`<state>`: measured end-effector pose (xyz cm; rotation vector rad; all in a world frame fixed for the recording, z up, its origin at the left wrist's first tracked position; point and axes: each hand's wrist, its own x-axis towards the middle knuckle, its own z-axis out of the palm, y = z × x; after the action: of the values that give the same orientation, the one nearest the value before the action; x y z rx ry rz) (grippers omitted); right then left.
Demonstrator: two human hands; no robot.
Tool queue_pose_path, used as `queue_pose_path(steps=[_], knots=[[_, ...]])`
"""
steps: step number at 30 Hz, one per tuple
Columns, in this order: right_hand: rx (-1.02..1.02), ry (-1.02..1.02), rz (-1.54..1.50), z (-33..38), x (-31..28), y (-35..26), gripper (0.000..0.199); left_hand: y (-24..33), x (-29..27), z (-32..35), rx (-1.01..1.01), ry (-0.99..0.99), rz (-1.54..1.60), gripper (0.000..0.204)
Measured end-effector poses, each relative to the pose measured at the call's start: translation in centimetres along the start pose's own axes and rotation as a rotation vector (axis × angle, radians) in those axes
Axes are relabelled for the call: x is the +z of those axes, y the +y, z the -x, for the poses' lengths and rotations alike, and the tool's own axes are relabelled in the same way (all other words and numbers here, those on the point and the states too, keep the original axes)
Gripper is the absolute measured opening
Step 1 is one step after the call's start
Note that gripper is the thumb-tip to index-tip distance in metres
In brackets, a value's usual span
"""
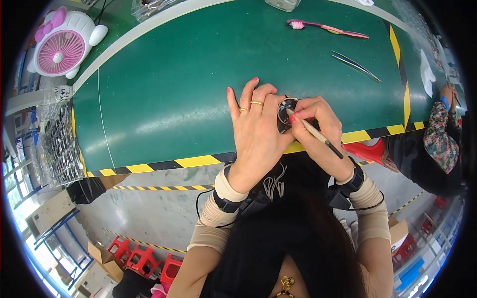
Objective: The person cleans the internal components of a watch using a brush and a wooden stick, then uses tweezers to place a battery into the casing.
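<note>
My left hand (258, 121) steadies a small black round part (285, 110) against the green table near its front edge. Its thumb and index finger are at the part, while the other fingers stretch out over the mat. In my right hand (320, 124) is a slim pen-shaped tool (318, 134), beige with a dark rear end. Its pale tip touches or nearly touches the top of the round part. My fingers cover much of the part, so its exact kind is hidden.
A pink toothbrush (328, 29) and metal tweezers (356, 66) lie on the green table (174, 89). At the far left stands a white and pink fan (59, 49); below it are stacked clear trays (57, 139). Another person's sleeve (441, 136) shows at the right.
</note>
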<state>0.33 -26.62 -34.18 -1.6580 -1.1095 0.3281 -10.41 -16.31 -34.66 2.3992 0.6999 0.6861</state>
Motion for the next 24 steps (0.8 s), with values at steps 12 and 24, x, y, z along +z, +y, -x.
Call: queue_pose_path(steps=[12,24], knots=[[0.044,-0.014,-0.055,0.1,-0.1,0.0,0.016,0.0,-0.1,0.0,0.003,-0.003,0.0,0.043],[0.023,-0.068,-0.038,-0.1,-0.7,0.3,0.014,-0.3,0.1,-0.1,0.032,0.016,-0.013,0.046]])
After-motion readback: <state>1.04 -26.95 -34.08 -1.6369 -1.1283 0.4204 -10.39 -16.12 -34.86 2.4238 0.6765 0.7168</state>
